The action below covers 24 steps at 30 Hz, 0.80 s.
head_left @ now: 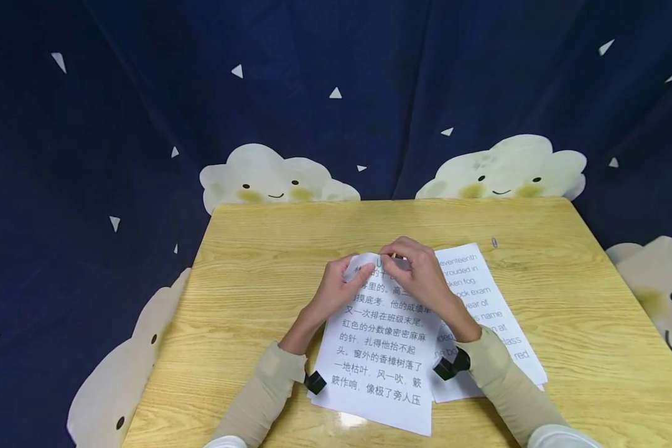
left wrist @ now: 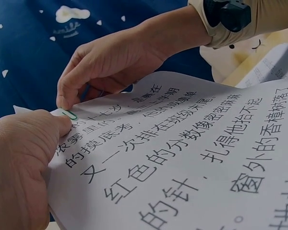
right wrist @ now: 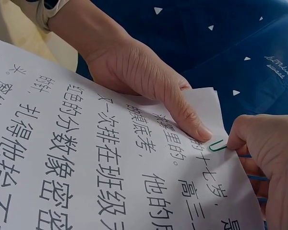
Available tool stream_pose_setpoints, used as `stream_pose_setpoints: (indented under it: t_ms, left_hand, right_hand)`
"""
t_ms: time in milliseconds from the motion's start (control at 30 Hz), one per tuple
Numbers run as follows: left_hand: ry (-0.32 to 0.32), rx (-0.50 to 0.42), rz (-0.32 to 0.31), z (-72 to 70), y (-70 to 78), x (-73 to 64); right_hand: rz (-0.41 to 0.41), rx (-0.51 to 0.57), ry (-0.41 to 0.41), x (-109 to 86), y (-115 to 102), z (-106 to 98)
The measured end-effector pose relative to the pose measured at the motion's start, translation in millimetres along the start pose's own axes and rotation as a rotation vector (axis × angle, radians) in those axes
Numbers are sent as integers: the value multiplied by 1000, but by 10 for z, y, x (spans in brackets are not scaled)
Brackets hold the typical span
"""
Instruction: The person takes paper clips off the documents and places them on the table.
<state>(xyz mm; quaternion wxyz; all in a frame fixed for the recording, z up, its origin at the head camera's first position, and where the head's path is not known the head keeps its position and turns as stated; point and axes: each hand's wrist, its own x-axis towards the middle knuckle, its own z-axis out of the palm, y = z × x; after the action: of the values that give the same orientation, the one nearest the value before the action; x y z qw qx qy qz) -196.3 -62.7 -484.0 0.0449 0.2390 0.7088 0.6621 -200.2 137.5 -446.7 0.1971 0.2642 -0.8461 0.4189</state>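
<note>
A stack of white sheets with large Chinese print (head_left: 378, 367) is held up at its top edge by both hands. My left hand (head_left: 336, 287) grips the upper left part, thumb on the printed face and the other fingers behind, mostly hidden. A green paper clip (right wrist: 217, 146) sits over the top edge, just beside the left thumb tip. With thumb and forefinger my right hand (head_left: 420, 277) pinches the outer end of that clip. One rounded end of the clip lies over the print in the left wrist view.
To the right, partly under the right forearm, lie sheets with English print (head_left: 501, 317). A loose paper clip (head_left: 494, 242) rests beyond them on the wooden table (head_left: 246, 274). A dark blue curtain (head_left: 291, 81) with white clouds hangs behind the table.
</note>
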Motion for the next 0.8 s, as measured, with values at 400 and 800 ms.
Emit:
stream_pose_setpoints:
  t_ms: [400, 800]
  left_hand:
    - [-7, 11, 10, 20, -25, -4]
    - [-14, -5, -7, 35, 198, -29]
  right_hand:
    - [22, 13, -3, -14, -1, -18]
    - [23, 25, 12, -8, 10, -16]
